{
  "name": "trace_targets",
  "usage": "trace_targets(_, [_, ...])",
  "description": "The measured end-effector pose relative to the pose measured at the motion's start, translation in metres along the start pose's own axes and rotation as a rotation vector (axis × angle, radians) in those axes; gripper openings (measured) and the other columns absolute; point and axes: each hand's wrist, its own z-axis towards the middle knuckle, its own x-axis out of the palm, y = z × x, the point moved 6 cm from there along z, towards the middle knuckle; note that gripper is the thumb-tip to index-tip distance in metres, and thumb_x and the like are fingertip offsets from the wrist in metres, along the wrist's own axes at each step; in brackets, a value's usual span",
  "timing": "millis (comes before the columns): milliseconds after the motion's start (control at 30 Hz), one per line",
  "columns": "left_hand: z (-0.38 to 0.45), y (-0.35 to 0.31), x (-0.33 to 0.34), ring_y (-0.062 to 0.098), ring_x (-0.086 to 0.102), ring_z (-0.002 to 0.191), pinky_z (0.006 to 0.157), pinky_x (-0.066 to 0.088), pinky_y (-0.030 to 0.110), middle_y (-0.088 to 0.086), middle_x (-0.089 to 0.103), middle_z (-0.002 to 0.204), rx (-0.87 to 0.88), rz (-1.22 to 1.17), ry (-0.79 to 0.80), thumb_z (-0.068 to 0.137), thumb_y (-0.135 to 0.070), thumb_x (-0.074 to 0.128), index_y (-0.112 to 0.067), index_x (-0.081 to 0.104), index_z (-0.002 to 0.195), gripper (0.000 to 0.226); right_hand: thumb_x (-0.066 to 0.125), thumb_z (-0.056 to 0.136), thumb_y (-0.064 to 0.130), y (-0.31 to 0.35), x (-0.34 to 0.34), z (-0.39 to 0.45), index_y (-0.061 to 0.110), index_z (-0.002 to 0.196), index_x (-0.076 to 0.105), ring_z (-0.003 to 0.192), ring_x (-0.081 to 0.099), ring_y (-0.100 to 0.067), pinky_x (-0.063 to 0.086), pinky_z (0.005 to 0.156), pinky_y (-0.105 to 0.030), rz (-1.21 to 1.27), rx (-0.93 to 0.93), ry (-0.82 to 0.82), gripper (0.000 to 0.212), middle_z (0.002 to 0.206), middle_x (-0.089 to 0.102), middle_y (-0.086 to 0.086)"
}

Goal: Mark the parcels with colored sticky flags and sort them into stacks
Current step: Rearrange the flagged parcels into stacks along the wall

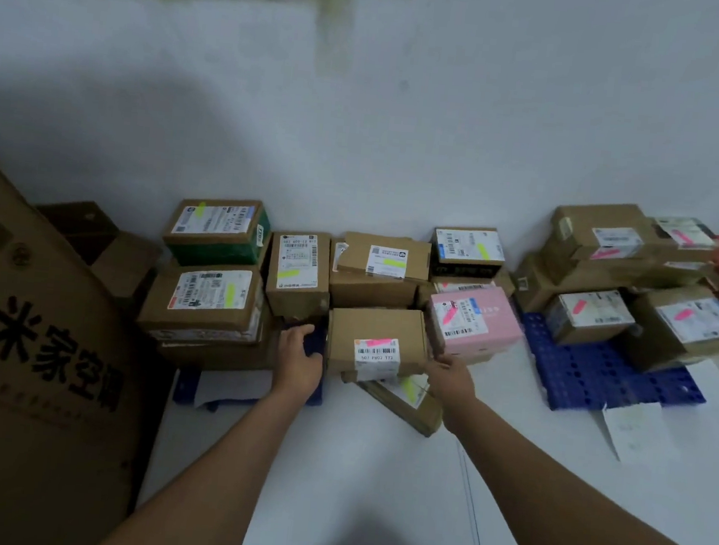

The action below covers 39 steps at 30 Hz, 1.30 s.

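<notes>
Two bare arms reached out over the white floor [371, 493] toward a row of parcels piled against the white wall [361, 140]. Between the hands sat a small brown box [375, 339] with a white label and a pink sticky flag [377, 342] on its front. The left hand [300, 361] pressed against the left side of this box, its fingers bent around the edge. The right hand [453, 378] touched the right side of the box, but how its fingers lay could not be told, because they were hidden behind the box.

The small brown box rested on top of a flat brown parcel [402, 401] that lay tilted on the floor and wore a yellow flag. Just to the right stood a pink box [474, 318] with a pink flag on its label.

At the left end of the row, a green-sided box [219, 232] sat on top of another brown box [205, 301], and both had yellow flags. Next to them stood a tall brown box [298, 273] with a yellow flag.

Far right, a pile of brown boxes with pink flags [637, 290] sat on a blue plastic pallet [602, 375]. A white sheet of paper [634, 428] lay on the floor at the pallet's front edge.

A big cardboard carton [34, 351] with black printed letters stood at the left.
</notes>
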Motion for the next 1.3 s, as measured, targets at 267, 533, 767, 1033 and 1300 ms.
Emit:
trace_targets(267, [-0.002,0.021,-0.006,0.025,0.042,0.131,0.098,0.048,0.039,0.004,0.03,0.152,-0.081,-0.03,0.012,0.097,-0.001,0.047,-0.022,0.043,0.143,0.05,0.079,0.08,0.022,-0.023,0.028,-0.001,0.013,0.095,0.059,0.088,0.066,-0.027,0.054,0.059,-0.03,0.422,0.187,-0.035,0.027,0.103,0.063,-0.012])
trace_targets(533, [0.006,0.026,-0.005,0.024,0.041,0.132,0.096,0.049,0.037,0.003,0.027,0.155,-0.092,-0.009,0.042,0.099,-0.001,0.046,-0.022,0.041,0.145,0.05,0.069,0.084,0.046,-0.021,0.027,0.01,0.009,0.096,0.064,0.08,0.067,-0.022,0.06,0.081,-0.041,0.187,0.148,-0.135,0.039,0.113,0.059,-0.014])
trace_targets(767, [0.018,0.032,0.007,0.026,0.044,0.128,0.103,0.047,0.044,0.004,0.031,0.152,-0.098,-0.032,0.109,0.098,-0.004,0.048,-0.025,0.041,0.143,0.05,0.069,0.089,0.032,-0.023,0.031,0.014,0.011,0.084,0.059,0.097,0.066,-0.024,0.056,0.082,-0.032,0.428,0.218,-0.135,0.024,0.108,0.065,-0.012])
trace_targets(1033, [0.027,0.024,0.007,0.024,0.045,0.128,0.105,0.042,0.038,0.005,0.036,0.149,-0.053,-0.049,0.063,0.104,-0.024,0.044,-0.021,0.046,0.141,0.038,0.071,0.087,0.024,-0.028,0.029,0.0,0.005,0.086,0.066,0.086,0.066,-0.019,0.055,0.078,-0.028,0.639,0.161,-0.189,0.019,0.089,0.069,-0.011])
trace_targets(1300, [0.03,0.007,0.018,0.024,0.048,0.125,0.095,0.036,0.028,0.008,0.046,0.142,0.018,-0.099,0.046,0.105,-0.031,0.039,-0.016,0.049,0.138,0.038,0.064,0.084,0.038,-0.042,0.0,-0.008,0.008,0.088,0.065,0.082,0.065,-0.024,0.055,0.081,-0.038,0.711,0.155,-0.356,0.03,0.092,0.067,-0.014])
